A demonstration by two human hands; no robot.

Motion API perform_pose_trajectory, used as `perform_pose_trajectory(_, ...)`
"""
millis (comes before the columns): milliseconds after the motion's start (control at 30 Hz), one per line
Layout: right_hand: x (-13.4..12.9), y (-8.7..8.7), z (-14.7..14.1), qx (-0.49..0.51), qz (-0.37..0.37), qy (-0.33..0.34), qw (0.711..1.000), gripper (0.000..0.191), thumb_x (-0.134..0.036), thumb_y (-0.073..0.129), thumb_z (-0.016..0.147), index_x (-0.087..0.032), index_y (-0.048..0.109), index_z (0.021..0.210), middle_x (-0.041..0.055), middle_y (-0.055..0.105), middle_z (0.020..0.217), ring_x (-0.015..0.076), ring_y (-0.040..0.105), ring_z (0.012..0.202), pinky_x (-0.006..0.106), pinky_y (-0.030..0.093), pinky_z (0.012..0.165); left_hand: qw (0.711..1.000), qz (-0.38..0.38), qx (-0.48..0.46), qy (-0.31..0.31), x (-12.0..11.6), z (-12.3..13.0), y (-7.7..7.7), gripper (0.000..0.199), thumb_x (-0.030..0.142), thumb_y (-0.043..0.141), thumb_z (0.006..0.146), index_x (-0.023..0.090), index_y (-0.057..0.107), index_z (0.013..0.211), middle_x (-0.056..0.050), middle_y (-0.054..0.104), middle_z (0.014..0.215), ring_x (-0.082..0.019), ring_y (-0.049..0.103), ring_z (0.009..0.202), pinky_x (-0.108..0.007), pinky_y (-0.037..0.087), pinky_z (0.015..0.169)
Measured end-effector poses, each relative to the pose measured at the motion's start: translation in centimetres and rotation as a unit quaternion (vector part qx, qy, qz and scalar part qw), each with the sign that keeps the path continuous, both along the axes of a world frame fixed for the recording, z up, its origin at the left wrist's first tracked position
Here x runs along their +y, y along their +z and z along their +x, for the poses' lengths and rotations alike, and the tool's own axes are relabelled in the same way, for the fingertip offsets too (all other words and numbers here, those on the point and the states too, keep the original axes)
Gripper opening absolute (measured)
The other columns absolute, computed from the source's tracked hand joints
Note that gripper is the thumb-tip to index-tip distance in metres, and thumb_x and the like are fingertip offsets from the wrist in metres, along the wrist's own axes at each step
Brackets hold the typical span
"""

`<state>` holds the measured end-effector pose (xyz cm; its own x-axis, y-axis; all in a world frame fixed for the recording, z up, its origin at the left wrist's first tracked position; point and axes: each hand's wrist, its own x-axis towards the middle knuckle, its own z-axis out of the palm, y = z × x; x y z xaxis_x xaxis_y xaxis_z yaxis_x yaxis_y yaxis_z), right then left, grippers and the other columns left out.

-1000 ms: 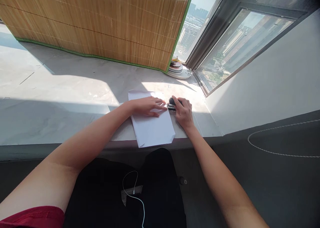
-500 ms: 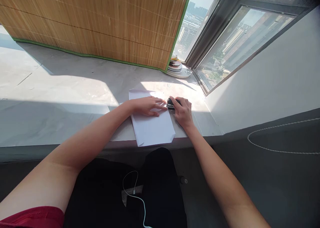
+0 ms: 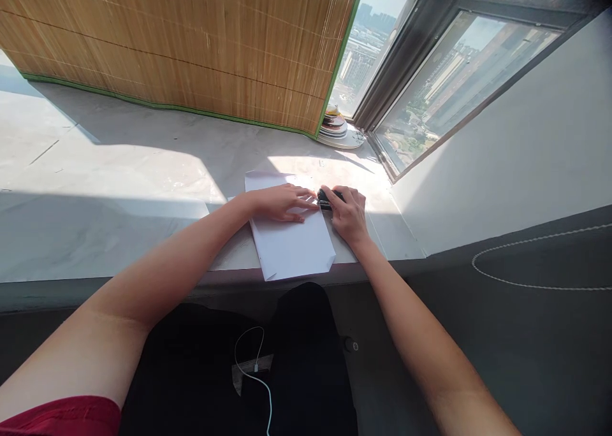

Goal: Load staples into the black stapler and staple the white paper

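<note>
White paper (image 3: 295, 251) lies on the windowsill ledge, its near end reaching over the front edge; its two near corners look creased. My left hand (image 3: 285, 202) rests on the upper part of the paper, palm down with fingers stretched out to the right. At the paper's right edge my right hand (image 3: 351, 213) is wrapped around a small black stapler (image 3: 329, 198), whose front end meets the sheet close to my left fingertips. Fingers cover part of the stapler, so how far it is pressed is hard to see.
A bamboo blind (image 3: 182, 47) hangs at the back. Beside its lower corner a stack of plates (image 3: 337, 130) stands near the window (image 3: 421, 104). A white wall (image 3: 502, 143) bounds the right side, with a beaded cord (image 3: 478, 264) hanging there. A white cable (image 3: 268, 385) lies over my lap.
The stapler's top looks slightly lower under my right hand, and its jaws look closer together. My left hand and the paper have stayed in place.
</note>
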<state>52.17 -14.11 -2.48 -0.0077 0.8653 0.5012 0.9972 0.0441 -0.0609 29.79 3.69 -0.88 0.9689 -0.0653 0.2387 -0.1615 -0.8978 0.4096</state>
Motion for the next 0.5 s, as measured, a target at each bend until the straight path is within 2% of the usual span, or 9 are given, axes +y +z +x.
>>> perform_pose_trajectory(133,0.02,0.07,-0.30,-0.033,-0.018,-0.018,0.999,0.065,-0.010,0.053,0.101,-0.042,0.060,0.158,0.0086,0.064,0.137,0.0337,0.053,0.127,0.052,0.038,0.109,0.999,0.045,-0.012,-0.016,0.21,-0.04,-0.17,0.052,0.046,0.066,0.106,0.033,0.067,0.157,-0.014,0.063,0.159,-0.031,0.062,0.142,-0.045,0.048,0.119)
perform_pose_trajectory(300,0.17,0.00,-0.49,-0.071,-0.041,-0.015,0.997,0.071,-0.004,0.054,0.096,-0.044,0.063,0.153,0.0077,0.062,0.136,0.0334,0.051,0.129,0.053,0.033,0.113,0.998,0.058,-0.027,-0.015,0.32,-0.02,-0.52,0.050,0.047,0.066,0.107,0.032,0.069,0.155,-0.015,0.060,0.162,-0.030,0.064,0.138,-0.044,0.050,0.117)
perform_pose_trajectory(500,0.01,0.05,-0.51,-0.028,-0.016,-0.056,0.998,0.066,-0.008,0.048,0.099,-0.035,0.057,0.159,0.0116,0.062,0.135,0.0337,0.053,0.126,0.052,0.038,0.109,0.997,0.077,-0.017,-0.014,0.19,-0.09,-0.42,0.049,0.046,0.063,0.108,0.034,0.067,0.156,-0.014,0.062,0.160,-0.030,0.062,0.141,-0.044,0.049,0.118)
